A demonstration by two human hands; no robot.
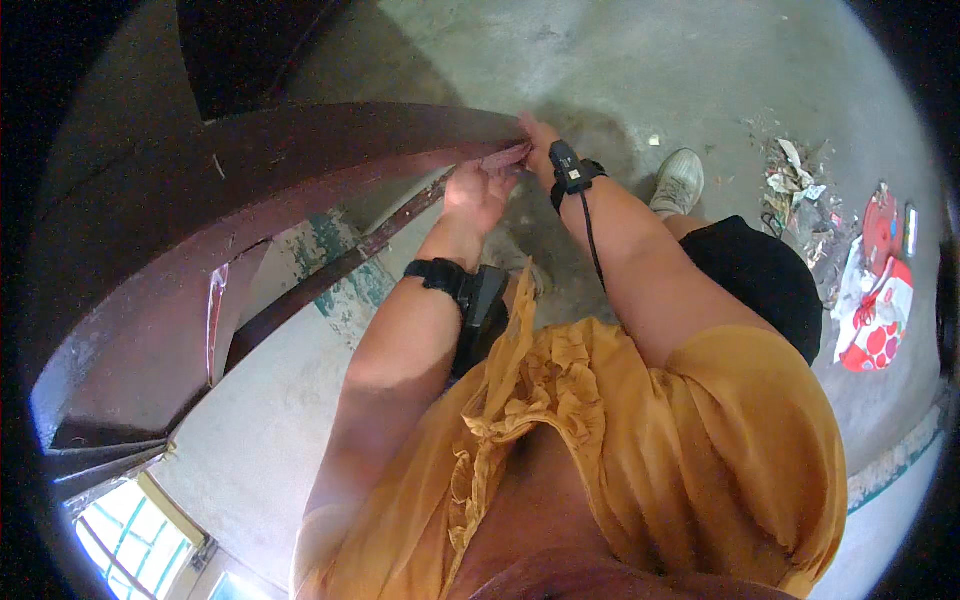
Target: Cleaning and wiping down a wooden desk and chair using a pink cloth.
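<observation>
A large dark red-brown piece of wooden furniture (330, 140), like a cabinet, runs from the left to the middle, its shape bent by the lens. At its right end, my left hand (478, 195) is palm up with the fingers curled at the lower edge. My right hand (541, 145) closes around the same end, just beyond the left one. Its fingers are partly hidden by the wood. Below the upper board, a narrow dark rail (400, 215) runs back toward the wall. Both wrists wear black straps, and a cable trails from the right one.
Litter and scraps (795, 180) lie on the concrete floor (600, 50) at right, near a red-and-white bag (875, 315) and a red round object (880, 228). My shoe (678, 180) stands beyond my right arm. A pale wall (250, 440) with peeling green paint and a barred window (135, 535) are at lower left.
</observation>
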